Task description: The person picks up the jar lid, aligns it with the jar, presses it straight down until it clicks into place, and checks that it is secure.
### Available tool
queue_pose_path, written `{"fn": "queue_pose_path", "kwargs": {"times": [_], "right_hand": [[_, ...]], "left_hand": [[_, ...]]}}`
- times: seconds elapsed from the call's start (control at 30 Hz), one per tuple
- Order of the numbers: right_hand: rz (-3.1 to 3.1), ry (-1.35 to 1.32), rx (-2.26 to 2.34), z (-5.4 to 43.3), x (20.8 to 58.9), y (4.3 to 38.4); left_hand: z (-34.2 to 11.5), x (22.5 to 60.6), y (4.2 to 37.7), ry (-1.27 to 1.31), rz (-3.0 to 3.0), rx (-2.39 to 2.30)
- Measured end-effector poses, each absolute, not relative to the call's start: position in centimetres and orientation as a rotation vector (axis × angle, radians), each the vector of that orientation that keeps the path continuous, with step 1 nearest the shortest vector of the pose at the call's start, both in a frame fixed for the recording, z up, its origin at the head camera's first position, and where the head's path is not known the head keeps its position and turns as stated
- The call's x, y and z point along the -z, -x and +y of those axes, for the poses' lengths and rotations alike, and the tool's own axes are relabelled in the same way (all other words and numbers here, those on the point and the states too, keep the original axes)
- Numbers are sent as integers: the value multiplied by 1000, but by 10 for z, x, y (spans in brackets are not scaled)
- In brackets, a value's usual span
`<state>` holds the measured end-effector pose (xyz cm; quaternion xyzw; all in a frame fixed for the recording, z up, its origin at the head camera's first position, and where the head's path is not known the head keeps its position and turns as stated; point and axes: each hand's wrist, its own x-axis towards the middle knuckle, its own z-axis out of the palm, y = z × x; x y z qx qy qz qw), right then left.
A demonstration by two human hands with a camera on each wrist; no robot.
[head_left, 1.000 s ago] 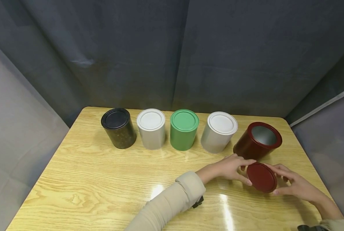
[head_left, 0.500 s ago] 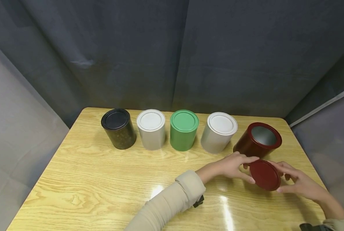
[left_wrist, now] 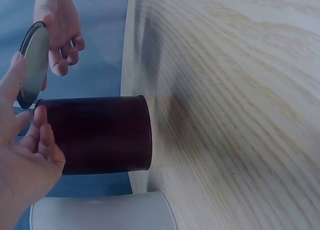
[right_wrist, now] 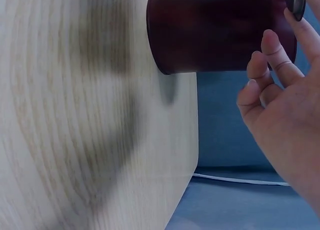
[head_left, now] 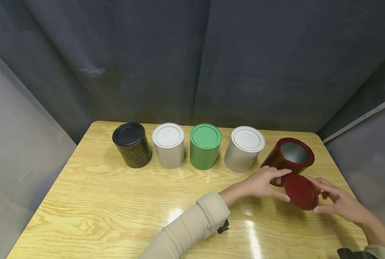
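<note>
A round dark red lid [head_left: 301, 192] is held up off the table, tilted, in front of the matching dark red can [head_left: 273, 160]. The can stands without its lid, its grey inside showing. My left hand [head_left: 262, 182] grips the lid's left edge between thumb and index finger. On the opposite edge, my right hand [head_left: 345, 204] holds it the same way. The left wrist view shows the lid's pale underside [left_wrist: 36, 64] close beside the can's open end. In the right wrist view only the lid's edge [right_wrist: 296, 2] appears, with the other fingers curled loosely below.
Left of the red can stand a white-lidded can [head_left: 244, 151], a green can [head_left: 205, 147], another white-lidded can [head_left: 169, 147] and a black can [head_left: 133, 145], in a row with lids on. Dark curtains [head_left: 147, 64] hang behind the wooden table [head_left: 98, 208].
Both hands have moved the red lid slightly right and away from me, nearer the open can. The cans have stayed in place.
</note>
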<state>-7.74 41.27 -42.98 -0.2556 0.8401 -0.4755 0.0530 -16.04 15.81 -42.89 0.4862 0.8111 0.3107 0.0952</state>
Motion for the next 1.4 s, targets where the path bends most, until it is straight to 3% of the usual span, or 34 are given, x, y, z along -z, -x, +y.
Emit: {"fn": "queue_pose_path", "kwargs": {"times": [0.43, 1.4], "right_hand": [[2710, 690, 1357, 411, 420, 79], [2850, 751, 1265, 414, 388, 108]], "left_hand": [[155, 423, 157, -1394, 2485, -1106], [162, 385, 176, -1491, 2692, -789]]}}
